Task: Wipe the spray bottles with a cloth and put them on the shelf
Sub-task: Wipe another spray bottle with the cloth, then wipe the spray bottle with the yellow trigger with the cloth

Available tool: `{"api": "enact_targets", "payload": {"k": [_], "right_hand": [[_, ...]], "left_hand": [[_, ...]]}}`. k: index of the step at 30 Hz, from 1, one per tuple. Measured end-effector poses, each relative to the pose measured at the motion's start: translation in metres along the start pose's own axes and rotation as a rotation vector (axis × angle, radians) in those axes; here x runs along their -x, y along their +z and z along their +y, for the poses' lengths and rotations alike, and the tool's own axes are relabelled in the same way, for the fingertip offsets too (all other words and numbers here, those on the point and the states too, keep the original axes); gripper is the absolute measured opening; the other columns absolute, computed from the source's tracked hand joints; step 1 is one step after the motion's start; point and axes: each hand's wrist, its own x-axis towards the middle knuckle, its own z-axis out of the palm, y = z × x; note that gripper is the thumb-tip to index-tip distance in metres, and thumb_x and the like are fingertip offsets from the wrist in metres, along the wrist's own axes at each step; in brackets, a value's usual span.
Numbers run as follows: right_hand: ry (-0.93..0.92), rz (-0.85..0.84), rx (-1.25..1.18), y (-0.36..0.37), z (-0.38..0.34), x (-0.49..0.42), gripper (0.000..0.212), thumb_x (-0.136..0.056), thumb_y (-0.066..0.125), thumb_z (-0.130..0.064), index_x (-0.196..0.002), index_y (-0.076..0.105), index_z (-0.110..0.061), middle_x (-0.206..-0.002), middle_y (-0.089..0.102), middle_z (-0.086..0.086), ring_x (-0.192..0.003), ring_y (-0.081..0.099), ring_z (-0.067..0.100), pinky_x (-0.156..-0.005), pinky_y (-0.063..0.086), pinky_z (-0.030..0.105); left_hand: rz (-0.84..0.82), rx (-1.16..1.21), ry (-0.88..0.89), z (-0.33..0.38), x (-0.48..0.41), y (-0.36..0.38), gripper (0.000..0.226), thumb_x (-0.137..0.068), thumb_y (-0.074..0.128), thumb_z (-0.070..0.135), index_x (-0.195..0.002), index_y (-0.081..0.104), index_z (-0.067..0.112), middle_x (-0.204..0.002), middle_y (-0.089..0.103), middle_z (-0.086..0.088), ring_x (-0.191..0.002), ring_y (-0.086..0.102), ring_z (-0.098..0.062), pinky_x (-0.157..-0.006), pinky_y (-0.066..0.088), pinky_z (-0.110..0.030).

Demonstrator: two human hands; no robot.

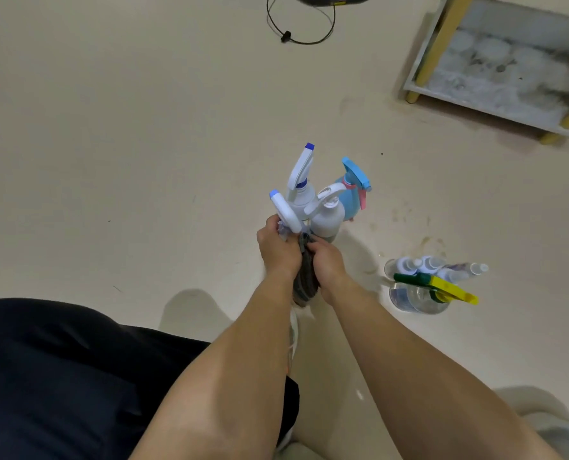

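Early in the job, the left hand (278,249) grips a white-triggered spray bottle (284,212) while the right hand (327,265) holds a grey cloth (306,280) against it; three white and blue bottles (326,215) stand just beside on the beige floor (143,127), with none seen on the yellow-legged shelf (475,107).

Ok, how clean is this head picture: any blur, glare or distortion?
Head view: soft, even light, faint shadows on the floor; the wide angle bends the shelf at top right; the left hand gripping the spray bottle and the right hand gripping the cloth look slightly blurred.
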Motion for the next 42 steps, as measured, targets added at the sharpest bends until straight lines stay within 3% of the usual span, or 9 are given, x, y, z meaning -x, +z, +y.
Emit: {"api": "enact_targets", "payload": {"k": [4,9,12,15,20,25,32,37,42], "right_hand": [[-0.021,0.013,0.074,-0.005,-0.001,0.007,0.031,-0.094,0.045,-0.01,-0.109,0.072,-0.008,-0.107,0.072,0.021,-0.104,0.067,0.04,-0.097,0.054,0.052],[-0.03,0.022,0.166,-0.028,-0.002,0.032,0.032,-0.082,0.052,-0.025,-0.095,0.07,-0.003,-0.099,0.072,0.025,-0.091,0.069,0.04,-0.094,0.054,0.058],[-0.061,0.019,0.209,-0.044,-0.012,0.063,0.033,-0.083,0.059,-0.03,-0.091,0.07,0.0,-0.097,0.071,0.027,-0.089,0.066,0.039,-0.092,0.053,0.055],[-0.087,0.046,0.229,-0.062,-0.018,0.095,0.026,-0.072,0.058,-0.035,-0.072,0.064,-0.009,-0.079,0.066,0.026,-0.077,0.062,0.037,-0.079,0.055,0.049],[-0.093,0.094,0.278,-0.105,-0.012,0.139,0.027,-0.093,0.059,-0.019,-0.066,0.06,-0.014,-0.072,0.064,0.01,-0.074,0.058,0.027,-0.073,0.046,0.038],[-0.014,0.102,0.329,-0.158,0.004,0.163,0.024,-0.092,0.057,-0.024,-0.076,0.063,-0.007,-0.084,0.07,0.021,-0.08,0.064,0.033,-0.081,0.052,0.041],[0.059,0.177,0.309,-0.218,0.033,0.171,0.022,-0.081,0.058,-0.028,-0.071,0.064,-0.008,-0.076,0.067,0.018,-0.073,0.061,0.033,-0.073,0.053,0.043],[0.074,0.191,0.277,-0.241,0.05,0.153,0.034,-0.078,0.057,-0.034,-0.081,0.068,-0.002,-0.092,0.072,0.02,-0.087,0.067,0.041,-0.077,0.056,0.046],[0.092,0.21,0.201,-0.251,0.056,0.144,0.048,-0.068,0.057,-0.04,-0.084,0.066,0.005,-0.094,0.07,0.031,-0.072,0.062,0.036,-0.076,0.055,0.057]], "left_hand": [[-0.038,-0.036,-0.108,-0.006,0.002,-0.006,0.035,-0.096,0.065,0.02,-0.129,0.057,0.023,-0.123,0.053,-0.005,-0.101,0.055,-0.019,-0.086,0.045,-0.03],[-0.118,-0.113,-0.307,-0.003,0.028,-0.024,0.046,-0.099,0.058,0.019,-0.143,0.046,0.017,-0.14,0.051,-0.005,-0.122,0.055,-0.027,-0.099,0.048,-0.036],[-0.22,-0.118,-0.4,0.006,0.05,-0.032,0.014,-0.096,0.058,0.016,-0.107,0.066,0.013,-0.103,0.063,-0.012,-0.102,0.057,-0.035,-0.084,0.051,-0.036],[-0.316,-0.122,-0.401,0.018,0.074,-0.03,0.017,-0.09,0.054,0.011,-0.075,0.061,0.013,-0.076,0.057,-0.011,-0.078,0.051,-0.029,-0.071,0.043,-0.033],[-0.475,-0.216,-0.234,0.031,0.113,-0.011,0.013,-0.093,0.056,0.015,-0.092,0.068,0.011,-0.105,0.073,-0.02,-0.087,0.065,-0.034,-0.08,0.052,-0.038],[-0.495,-0.36,-0.125,0.033,0.141,0.013,0.009,-0.091,0.062,0.015,-0.093,0.064,0.023,-0.116,0.07,-0.009,-0.109,0.064,-0.033,-0.098,0.052,-0.041],[-0.555,-0.465,0.105,0.038,0.16,0.043,0.062,-0.086,0.075,0.026,-0.142,0.048,0.027,-0.133,0.056,-0.004,-0.12,0.056,-0.028,-0.104,0.047,-0.043],[-0.561,-0.378,0.253,0.041,0.151,0.071,0.052,-0.081,0.082,0.029,-0.126,0.059,0.039,-0.131,0.059,-0.001,-0.123,0.051,-0.027,-0.107,0.043,-0.042],[-0.609,-0.379,0.349,0.048,0.139,0.08,0.025,-0.079,0.084,0.023,-0.087,0.067,0.039,-0.094,0.072,0.003,-0.093,0.066,-0.023,-0.082,0.053,-0.036]]}}
